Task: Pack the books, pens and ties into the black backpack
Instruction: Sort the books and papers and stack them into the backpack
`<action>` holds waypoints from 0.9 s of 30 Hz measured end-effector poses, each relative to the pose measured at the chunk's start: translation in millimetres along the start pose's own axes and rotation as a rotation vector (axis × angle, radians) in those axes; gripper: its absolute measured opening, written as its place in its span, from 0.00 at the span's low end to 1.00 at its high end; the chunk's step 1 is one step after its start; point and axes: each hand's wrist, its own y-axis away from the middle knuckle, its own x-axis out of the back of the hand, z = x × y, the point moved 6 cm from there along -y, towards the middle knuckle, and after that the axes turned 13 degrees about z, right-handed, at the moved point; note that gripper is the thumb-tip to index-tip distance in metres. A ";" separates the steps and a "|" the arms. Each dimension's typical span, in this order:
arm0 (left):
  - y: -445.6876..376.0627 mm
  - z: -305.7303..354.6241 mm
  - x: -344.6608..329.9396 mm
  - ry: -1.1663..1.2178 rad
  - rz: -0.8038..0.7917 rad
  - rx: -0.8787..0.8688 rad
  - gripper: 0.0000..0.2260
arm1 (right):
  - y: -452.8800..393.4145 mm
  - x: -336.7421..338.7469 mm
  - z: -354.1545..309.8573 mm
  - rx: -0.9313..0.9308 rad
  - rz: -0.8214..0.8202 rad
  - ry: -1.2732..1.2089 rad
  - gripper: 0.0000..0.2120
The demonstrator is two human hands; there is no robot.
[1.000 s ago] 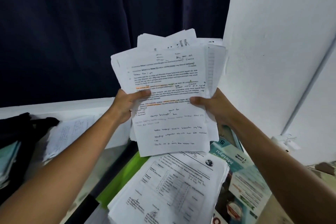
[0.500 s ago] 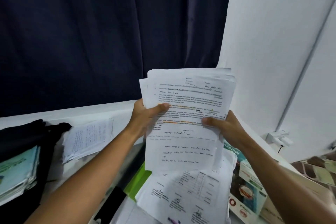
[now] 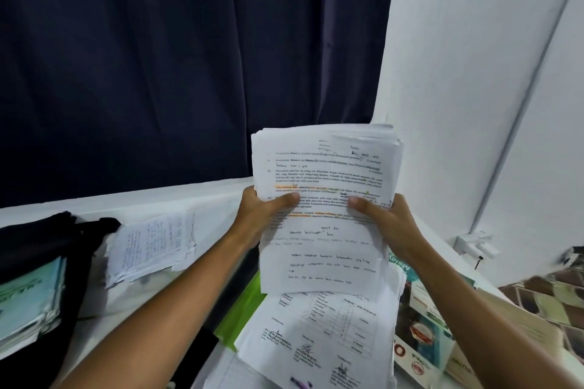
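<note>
both hands hold one thick sheaf of printed and handwritten papers [image 3: 322, 215] upright in front of the dark curtain [image 3: 158, 57]: the left hand [image 3: 262, 215] has its grip closed on the left edge, thumb across the front sheet, and the right hand [image 3: 384, 224] grips the right edge the same way

the black backpack [image 3: 47, 246] lies open at the far left of the counter [image 3: 196, 199], well apart from the sheaf, and a stack of teal-covered books [image 3: 28, 309] already sits in its mouth, so part of the packing looks done. plenty is left: a loose bundle of written pages [image 3: 151, 249] lies just beside the bag, a second pile of forms [image 3: 319, 335] rests under the held sheaf on a green folder [image 3: 243, 306], and colourful workbooks [image 3: 423, 325] lie to its right. a purple thing at the bottom edge [image 3: 300, 384] may be a pen, though it is too small to tell. no ties are in view

by my reading the task is early to midway, with the held sheaf yet to travel left to the bag
</note>
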 end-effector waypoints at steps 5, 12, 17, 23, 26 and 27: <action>-5.7 9.9 1.9 -0.005 0.019 -0.067 0.17 | -8.1 10.8 -3.7 -0.005 0.049 -0.046 0.10; -6.7 -26.1 -1.6 -0.153 -0.077 0.021 0.15 | -10.1 18.6 23.8 -0.116 -0.078 0.041 0.23; -12.9 -8.2 -11.9 -0.111 0.049 -0.068 0.11 | -17.6 16.1 -6.9 0.013 0.158 0.110 0.08; -7.8 -21.3 -11.8 -0.100 0.186 -0.036 0.10 | -1.5 10.8 12.5 -0.045 0.258 -0.071 0.06; -8.1 -33.7 -5.7 -0.170 0.105 -0.013 0.08 | 9.4 16.8 33.4 -0.034 0.247 0.063 0.09; -8.9 -36.5 -4.7 -0.209 0.058 -0.004 0.09 | 10.6 20.2 37.7 -0.036 0.244 0.108 0.09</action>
